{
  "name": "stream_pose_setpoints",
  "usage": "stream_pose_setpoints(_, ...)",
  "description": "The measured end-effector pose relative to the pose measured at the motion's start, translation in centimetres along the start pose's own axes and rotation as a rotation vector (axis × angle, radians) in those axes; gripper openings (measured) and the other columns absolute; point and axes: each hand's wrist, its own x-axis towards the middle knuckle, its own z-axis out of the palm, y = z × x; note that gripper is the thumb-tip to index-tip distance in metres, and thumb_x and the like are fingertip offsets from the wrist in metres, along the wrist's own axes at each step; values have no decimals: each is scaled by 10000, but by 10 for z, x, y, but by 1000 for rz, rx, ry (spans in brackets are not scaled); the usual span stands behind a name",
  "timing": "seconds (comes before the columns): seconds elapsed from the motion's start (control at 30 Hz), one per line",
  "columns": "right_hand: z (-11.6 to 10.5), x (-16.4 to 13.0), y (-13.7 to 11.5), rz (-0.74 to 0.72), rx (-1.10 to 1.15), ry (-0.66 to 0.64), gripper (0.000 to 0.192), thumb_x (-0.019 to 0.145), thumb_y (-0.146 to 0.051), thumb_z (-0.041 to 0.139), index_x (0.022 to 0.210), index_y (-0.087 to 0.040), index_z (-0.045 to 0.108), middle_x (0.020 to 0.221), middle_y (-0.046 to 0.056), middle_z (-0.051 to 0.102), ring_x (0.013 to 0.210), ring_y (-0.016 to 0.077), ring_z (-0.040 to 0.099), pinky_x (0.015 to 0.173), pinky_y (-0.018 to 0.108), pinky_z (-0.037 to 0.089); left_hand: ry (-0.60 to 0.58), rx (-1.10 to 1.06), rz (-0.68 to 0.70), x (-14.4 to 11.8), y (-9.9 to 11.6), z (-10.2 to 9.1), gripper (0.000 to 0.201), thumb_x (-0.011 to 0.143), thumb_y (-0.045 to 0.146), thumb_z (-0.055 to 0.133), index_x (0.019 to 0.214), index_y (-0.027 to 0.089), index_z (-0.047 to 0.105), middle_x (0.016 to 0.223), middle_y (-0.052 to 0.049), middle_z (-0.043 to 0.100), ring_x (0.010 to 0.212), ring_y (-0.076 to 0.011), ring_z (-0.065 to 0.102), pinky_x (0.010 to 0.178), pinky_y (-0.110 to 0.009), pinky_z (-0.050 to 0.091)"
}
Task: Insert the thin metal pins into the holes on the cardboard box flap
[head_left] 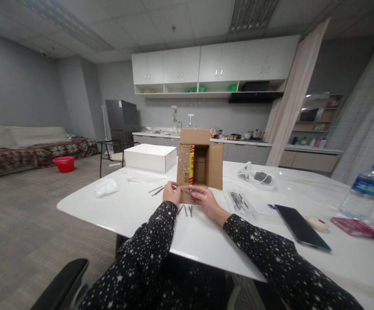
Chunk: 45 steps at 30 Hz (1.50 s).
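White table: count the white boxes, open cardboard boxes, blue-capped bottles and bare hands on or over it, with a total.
White box: 1
Open cardboard box: 1
Blue-capped bottle: 1
Hands, left hand and right hand: 2
Total: 5

Between brown box [215,168] and white device [264,178], at the box's 3 o'clock, a hand could pass; white box [149,158] blocks 10, metal pins [191,211] 6.

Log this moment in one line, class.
left hand: touching open brown cardboard box; right hand: at its front flap; nearby: slim grey metal pieces
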Motion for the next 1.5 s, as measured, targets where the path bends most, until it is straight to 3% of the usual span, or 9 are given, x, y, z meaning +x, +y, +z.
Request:
stream_pose_setpoints(0.2, 2, 0, 0, -45, 5, -5, 267, 607, -186, 694, 873, -166, 717, 939, 82, 711, 904, 203, 633, 769, 307, 465, -5, -1, 13, 1, -2, 1, 141, 713, 216, 532, 852, 192, 524, 749, -8, 535, 715, -141, 529, 678, -262, 418)
stream_pose_setpoints(0.33, 4, -2, 0, -52, -98, -12, 238, 625, -194, 666, 853, -155, 724, 881, 69, 717, 714, 150, 620, 737, 303, 471, -11, 33, 31, 1, -3, 1, 137, 716, 243, 542, 840, 187, 525, 774, -16, 542, 734, -147, 528, 695, -271, 423)
stream_pose_setpoints(0.5, 6, -3, 2, -53, -246, -55, 259, 666, -228, 645, 904, -152, 710, 705, 30, 691, 572, 114, 564, 576, 245, 434, -12, 39, 32, 0, -3, 0, 137, 718, 243, 536, 843, 187, 526, 790, -17, 543, 738, -145, 529, 705, -273, 426)
stream_pose_setpoints(0.77, 9, -9, 7, -102, -536, -120, 226, 722, -249, 590, 880, -120, 686, 724, 64, 694, 615, 138, 608, 549, 237, 457, -2, 39, 28, 2, -2, 1, 121, 715, 239, 526, 828, 193, 520, 783, -15, 542, 740, -146, 524, 714, -277, 419)
stream_pose_setpoints(0.97, 8, -12, 11, -224, -767, -172, 199, 722, -182, 556, 831, -134, 716, 651, 29, 666, 532, 95, 523, 490, 199, 383, -10, 35, 28, 2, -4, 1, 121, 719, 254, 527, 825, 196, 525, 783, -15, 543, 746, -150, 524, 709, -281, 419)
stream_pose_setpoints(1.13, 10, -14, 11, -271, -830, -192, 196, 730, -191, 563, 837, -140, 719, 594, 8, 624, 507, 87, 471, 469, 194, 338, -8, 34, 31, 4, -7, 2, 130, 720, 271, 531, 829, 198, 526, 783, -14, 544, 746, -149, 527, 707, -281, 417)
stream_pose_setpoints(1.27, 10, -12, 12, -281, -834, -120, 206, 760, -222, 537, 868, -143, 694, 605, 5, 610, 519, 93, 485, 492, 203, 363, -3, 41, 32, 3, -5, 2, 126, 718, 252, 534, 830, 196, 529, 778, -12, 549, 740, -147, 534, 706, -280, 425)
stream_pose_setpoints(1.5, -5, -1, 6, -251, -838, 167, 290, 727, -187, 501, 1000, -142, 585, 568, -25, 577, 509, 121, 510, 520, 236, 398, -12, 44, 19, -2, 2, -2, 123, 725, 252, 535, 834, 193, 532, 786, -14, 552, 747, -145, 533, 712, -274, 423)
